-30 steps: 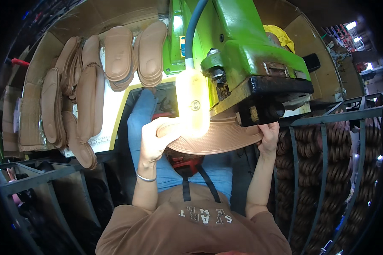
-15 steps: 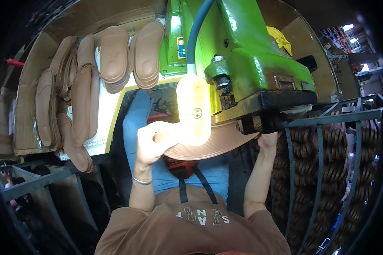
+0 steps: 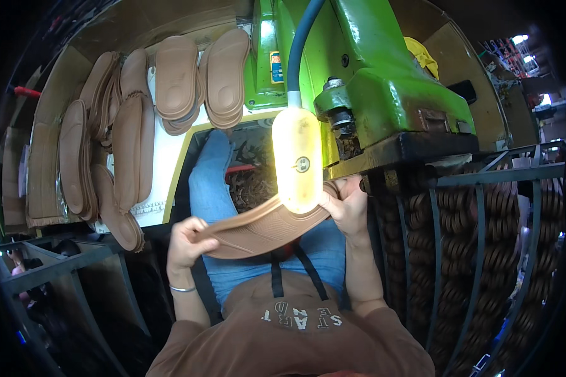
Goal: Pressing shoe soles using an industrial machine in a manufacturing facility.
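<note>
A brown shoe sole (image 3: 264, 236) with a ribbed surface is stretched between my hands, curved and tilted above my lap. My left hand (image 3: 190, 242) grips its left end, the thumb lying on the sole and the fingers wrapped around the edge. At the other end my right hand (image 3: 348, 206) pinches the sole just below the green machine (image 3: 390, 100). A glowing oval lamp (image 3: 295, 135) on a blue flexible neck hides part of the sole's far edge. The machine's dark head (image 3: 396, 157) is apart from the sole.
Stacks of brown soles (image 3: 226, 78) lie on the white tabletop (image 3: 152, 210) at left, within a cardboard surround (image 3: 47, 188). Metal racks stand on both sides, the right rack (image 3: 478, 251) full of brown soles. Scraps (image 3: 253, 188) lie below the table edge.
The sole has come away from the machine head, down and to the left. Both hands moved left with it, and more of its ribbed face shows. The view has shifted slightly.
</note>
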`<state>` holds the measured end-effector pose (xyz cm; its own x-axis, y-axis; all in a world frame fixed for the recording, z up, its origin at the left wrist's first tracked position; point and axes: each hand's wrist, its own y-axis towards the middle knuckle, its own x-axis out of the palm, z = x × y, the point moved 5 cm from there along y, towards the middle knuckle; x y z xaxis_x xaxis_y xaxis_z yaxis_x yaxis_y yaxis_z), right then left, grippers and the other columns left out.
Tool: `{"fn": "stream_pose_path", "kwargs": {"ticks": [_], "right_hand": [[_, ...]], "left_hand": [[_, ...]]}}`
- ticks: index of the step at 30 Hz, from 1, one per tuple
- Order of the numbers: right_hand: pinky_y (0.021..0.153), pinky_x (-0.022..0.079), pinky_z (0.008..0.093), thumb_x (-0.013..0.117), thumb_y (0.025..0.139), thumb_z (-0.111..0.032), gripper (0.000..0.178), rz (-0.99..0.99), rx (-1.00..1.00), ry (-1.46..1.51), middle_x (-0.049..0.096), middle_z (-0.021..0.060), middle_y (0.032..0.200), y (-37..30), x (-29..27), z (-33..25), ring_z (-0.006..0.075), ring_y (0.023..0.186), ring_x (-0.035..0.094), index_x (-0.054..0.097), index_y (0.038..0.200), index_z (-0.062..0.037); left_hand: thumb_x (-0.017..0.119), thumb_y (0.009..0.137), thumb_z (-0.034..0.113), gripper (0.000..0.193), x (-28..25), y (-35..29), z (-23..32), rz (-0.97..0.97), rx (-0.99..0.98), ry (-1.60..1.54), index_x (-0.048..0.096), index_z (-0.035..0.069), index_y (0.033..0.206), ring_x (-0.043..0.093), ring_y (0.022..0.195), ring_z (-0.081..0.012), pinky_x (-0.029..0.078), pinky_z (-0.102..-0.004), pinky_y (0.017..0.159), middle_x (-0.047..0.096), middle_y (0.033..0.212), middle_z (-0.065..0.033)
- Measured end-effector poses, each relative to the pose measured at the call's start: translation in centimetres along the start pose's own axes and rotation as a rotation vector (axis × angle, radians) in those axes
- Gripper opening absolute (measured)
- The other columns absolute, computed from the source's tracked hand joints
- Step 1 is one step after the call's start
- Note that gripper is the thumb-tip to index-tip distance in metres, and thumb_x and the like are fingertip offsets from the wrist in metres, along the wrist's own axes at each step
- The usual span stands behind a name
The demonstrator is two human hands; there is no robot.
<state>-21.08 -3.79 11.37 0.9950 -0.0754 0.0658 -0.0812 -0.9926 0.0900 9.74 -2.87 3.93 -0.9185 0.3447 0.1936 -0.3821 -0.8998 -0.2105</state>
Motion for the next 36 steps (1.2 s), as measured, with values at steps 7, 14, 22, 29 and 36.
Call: {"fn": "stream_pose_path", "kwargs": {"ticks": [7,14,22,29,36], "right_hand": [[0.061,0.046,0.0204,0.072,0.074,0.001,0.017,0.149,-0.033,-0.007,0.062,0.0043,0.079,0.7,1.4,-1.7,0.0095,0.067,0.058,0.061,0.084,0.0071],[0.063,0.046,0.0231,0.073,0.078,-0.014,0.030,0.272,-0.126,-0.201,0.063,0.0098,0.079,-3.2,-1.6,-0.6,0.0125,0.064,0.058,0.055,0.092,0.0067],[0.053,0.051,0.0314,0.049,0.094,-0.019,0.029,0.109,0.315,0.666,0.062,0.0145,0.094,-1.5,6.6,5.4,0.0226,0.066,0.061,0.048,0.117,-0.0005],[0.079,0.054,0.0418,0.055,0.090,-0.008,0.032,0.223,0.147,0.788,0.056,0.0187,0.106,12.4,14.3,8.4,0.0334,0.092,0.062,0.040,0.117,0.0007],[0.072,0.054,0.0326,0.058,0.085,-0.002,0.042,0.070,0.370,0.412,0.057,0.0166,0.103,7.8,16.6,12.3,0.0218,0.083,0.062,0.039,0.123,0.0001]], "left_hand": [[0.079,0.070,0.009,0.024,11.1,-1.9,-5.5,-0.238,-0.233,0.370,0.061,-0.003,0.080,0.059,0.068,-0.0089,0.048,-0.0257,0.060,0.064,0.075,-0.0071],[0.075,0.071,0.000,0.017,4.8,-0.4,-2.7,0.090,-0.006,0.383,0.063,-0.002,0.083,0.059,0.070,-0.0078,0.049,-0.0235,0.062,0.063,0.075,-0.0024],[0.066,0.082,0.020,0.044,-10.0,-0.7,8.4,1.106,0.264,0.946,0.053,0.000,0.119,0.048,0.116,-0.0311,0.038,-0.0419,0.098,0.054,0.121,-0.0201],[0.074,0.069,0.037,0.071,-14.0,3.1,6.0,1.110,-0.036,1.227,0.048,0.010,0.129,0.037,0.124,-0.0362,0.024,-0.0506,0.105,0.045,0.133,-0.0176],[0.081,0.060,0.018,0.055,-13.2,-1.4,10.1,1.122,0.235,0.941,0.061,0.004,0.109,0.052,0.106,-0.0296,0.041,-0.0409,0.093,0.056,0.115,-0.0123]]}}
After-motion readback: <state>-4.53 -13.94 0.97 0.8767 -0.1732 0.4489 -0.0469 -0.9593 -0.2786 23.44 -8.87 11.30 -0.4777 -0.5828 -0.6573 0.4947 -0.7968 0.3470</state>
